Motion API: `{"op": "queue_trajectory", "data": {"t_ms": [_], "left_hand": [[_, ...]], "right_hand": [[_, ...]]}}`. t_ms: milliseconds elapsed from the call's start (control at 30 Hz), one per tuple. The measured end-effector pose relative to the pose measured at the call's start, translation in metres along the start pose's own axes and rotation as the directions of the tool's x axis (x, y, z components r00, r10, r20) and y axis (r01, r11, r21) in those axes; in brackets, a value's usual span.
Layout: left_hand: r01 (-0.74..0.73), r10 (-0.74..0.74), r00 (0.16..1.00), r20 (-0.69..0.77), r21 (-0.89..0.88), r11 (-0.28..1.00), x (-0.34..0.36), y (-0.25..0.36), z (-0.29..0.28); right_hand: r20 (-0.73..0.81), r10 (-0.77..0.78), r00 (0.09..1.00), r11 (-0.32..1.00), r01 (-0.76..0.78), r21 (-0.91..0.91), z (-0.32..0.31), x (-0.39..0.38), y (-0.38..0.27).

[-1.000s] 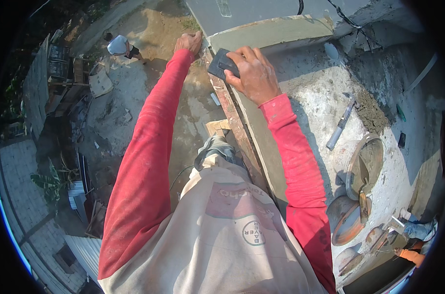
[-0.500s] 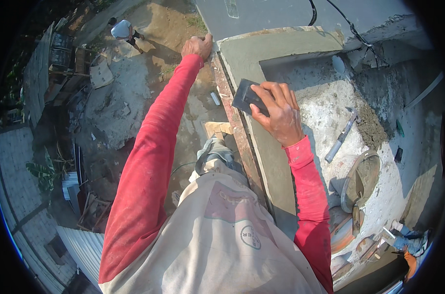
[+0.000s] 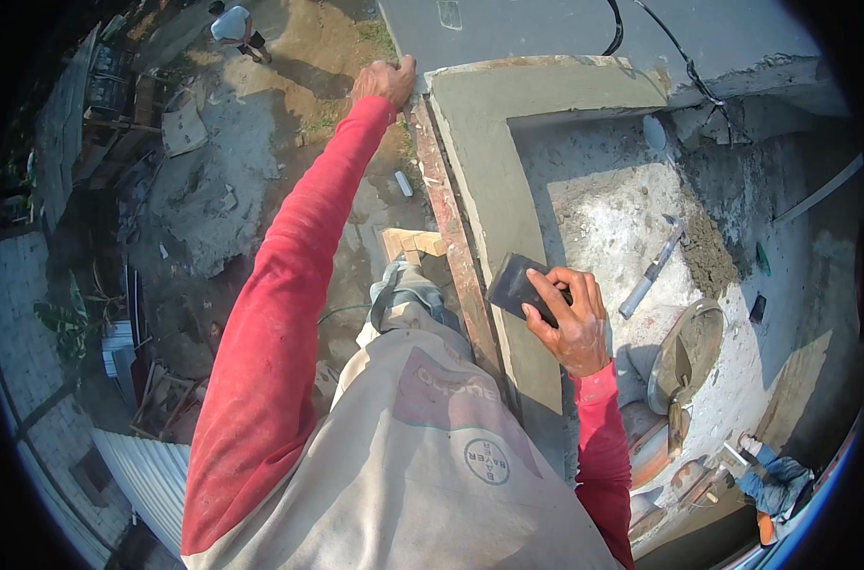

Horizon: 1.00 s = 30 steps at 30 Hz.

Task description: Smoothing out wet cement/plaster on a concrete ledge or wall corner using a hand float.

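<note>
My left hand (image 3: 383, 84) grips the corner edge at the top of the wooden board (image 3: 441, 204), beside a blue-grey wall (image 3: 546, 28). My right hand (image 3: 573, 323) holds a flat black block (image 3: 510, 280) on the freshly rendered grey ledge (image 3: 489, 199), close to my body. Right of it, on the whitish rough slab, lie a hammer-like tool with a grey handle (image 3: 646, 285) and a pile of mortar (image 3: 712, 261). Lower down is a round pan (image 3: 708, 337) with a trowel (image 3: 682, 370) in it. A pale timber piece (image 3: 418, 242) is at my legs.
A person in white (image 3: 232, 27) is on the dirt ground below, top left. Another person's jeans-clad legs (image 3: 774, 484) show at lower right. Black cables (image 3: 689, 66) hang over the wall. A corrugated roof (image 3: 142, 475) and sheds (image 3: 114, 95) lie at the left.
My right hand has slid the black block back along the ledge toward my body. My left hand has shifted slightly along the edge. The person below has moved a little away.
</note>
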<state>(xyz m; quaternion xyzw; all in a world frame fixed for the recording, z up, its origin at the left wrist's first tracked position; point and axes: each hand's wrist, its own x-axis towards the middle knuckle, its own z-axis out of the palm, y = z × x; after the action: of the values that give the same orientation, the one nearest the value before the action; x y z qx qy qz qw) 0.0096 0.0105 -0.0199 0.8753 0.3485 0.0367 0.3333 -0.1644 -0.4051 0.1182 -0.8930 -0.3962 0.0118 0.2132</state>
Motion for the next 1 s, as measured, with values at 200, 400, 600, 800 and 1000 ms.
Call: {"op": "queue_trajectory", "data": {"t_ms": [200,400,600,800,1000], "left_hand": [[0.036,-0.037,0.999,0.014,0.018,0.999,0.0,0.001,0.001],[0.028,-0.028,0.998,0.063,-0.004,1.0,0.001,0.001,-0.006],[0.015,-0.014,0.991,0.133,-0.001,1.0,0.003,0.002,-0.01],[-0.009,0.009,0.998,-0.057,0.001,1.0,-0.003,0.0,0.001],[-0.001,0.001,1.0,0.005,-0.021,1.0,-0.001,0.003,-0.002]], "right_hand": [[-0.12,0.005,0.993,0.992,-0.02,-0.124,0.016,-0.029,-0.007],[-0.344,-0.094,0.934,0.981,0.027,-0.194,0.066,0.191,0.047],[-0.28,0.045,0.959,0.984,-0.092,-0.154,0.06,0.217,0.035],[-0.204,0.199,0.959,0.98,-0.198,0.026,0.031,0.007,-0.015],[-0.315,0.117,0.942,0.99,-0.135,-0.035,0.05,0.106,0.002]]}}
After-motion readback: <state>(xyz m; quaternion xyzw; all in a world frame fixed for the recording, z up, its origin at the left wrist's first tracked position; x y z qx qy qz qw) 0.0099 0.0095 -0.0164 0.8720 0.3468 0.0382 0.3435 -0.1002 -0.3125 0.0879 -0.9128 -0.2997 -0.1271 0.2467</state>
